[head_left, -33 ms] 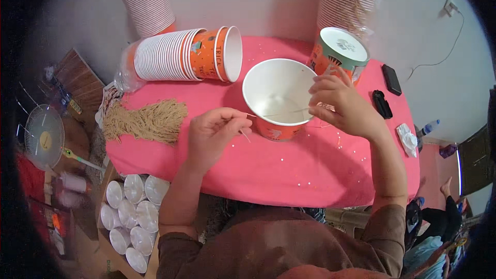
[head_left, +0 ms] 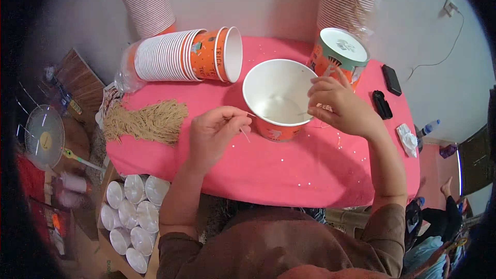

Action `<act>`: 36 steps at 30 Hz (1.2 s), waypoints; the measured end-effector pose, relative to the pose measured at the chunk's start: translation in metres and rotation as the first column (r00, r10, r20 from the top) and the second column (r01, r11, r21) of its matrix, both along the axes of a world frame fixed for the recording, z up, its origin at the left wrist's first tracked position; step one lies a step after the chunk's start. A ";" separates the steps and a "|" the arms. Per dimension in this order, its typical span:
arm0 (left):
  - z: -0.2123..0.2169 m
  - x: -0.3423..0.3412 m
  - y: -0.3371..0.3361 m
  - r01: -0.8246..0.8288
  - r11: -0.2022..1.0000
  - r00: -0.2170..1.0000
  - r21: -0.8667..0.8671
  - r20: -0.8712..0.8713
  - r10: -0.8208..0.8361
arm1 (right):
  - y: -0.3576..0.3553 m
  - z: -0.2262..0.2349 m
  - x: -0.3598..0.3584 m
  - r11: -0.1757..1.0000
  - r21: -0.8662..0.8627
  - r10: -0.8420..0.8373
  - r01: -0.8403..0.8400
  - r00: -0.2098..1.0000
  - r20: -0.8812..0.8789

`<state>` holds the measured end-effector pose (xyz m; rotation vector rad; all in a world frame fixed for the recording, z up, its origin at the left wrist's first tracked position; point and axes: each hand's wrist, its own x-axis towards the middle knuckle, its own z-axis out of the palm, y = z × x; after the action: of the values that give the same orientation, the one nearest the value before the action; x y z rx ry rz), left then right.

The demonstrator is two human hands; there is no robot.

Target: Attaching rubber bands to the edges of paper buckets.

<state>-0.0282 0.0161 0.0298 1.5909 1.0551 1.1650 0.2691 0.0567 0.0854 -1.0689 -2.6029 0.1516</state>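
Observation:
A white-lined orange paper bucket [head_left: 279, 131] stands upright on the pink table, its open mouth facing me. By its near-left rim, my left hand [head_left: 213, 135] pinches a thin string, whose short tail [head_left: 245, 135] hangs below the fingers. My right hand [head_left: 338, 104] is over the bucket's right rim, thumb and fingers drawn together on a thin strand [head_left: 303, 113]; its exact grip is partly hidden. A bundle of tan string [head_left: 147, 120] lies to the left of my left hand.
Nested orange buckets [head_left: 168, 57] lie on their side at back left. A green-and-orange bucket [head_left: 343, 46] stands upside down at back right, near tall cup stacks. Black objects [head_left: 391, 80] and a crumpled tissue [head_left: 407, 139] lie rightward. A carton of clear cups [head_left: 127, 212] sits below left.

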 end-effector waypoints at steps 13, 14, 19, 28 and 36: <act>-0.001 0.004 0.009 -0.133 0.953 0.986 0.273 -0.064 0.156 | -0.003 0.004 -0.020 0.977 -0.207 0.029 -0.047 0.996 -0.089; 0.006 0.004 0.009 -0.137 0.905 0.972 0.403 -0.124 0.202 | 0.000 0.003 -0.020 0.973 -0.205 0.071 -0.103 0.985 -0.156; -0.001 0.017 0.017 -0.075 0.978 0.975 0.194 0.221 0.031 | -0.007 0.007 -0.039 0.961 -0.075 0.214 -0.265 0.890 -0.404; -0.002 0.031 0.019 0.053 0.992 0.998 0.114 0.009 -0.054 | 0.009 0.003 -0.064 0.966 -0.118 0.134 -0.230 0.835 -0.533; -0.005 0.020 0.023 0.042 0.991 0.969 -0.124 0.248 -0.010 | 0.009 -0.017 -0.054 0.951 0.266 0.259 -0.160 0.881 -0.397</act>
<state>-0.0082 0.0392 0.0250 1.3177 0.9237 1.2164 0.2154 0.0659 0.0685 -0.5877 -2.2596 0.1205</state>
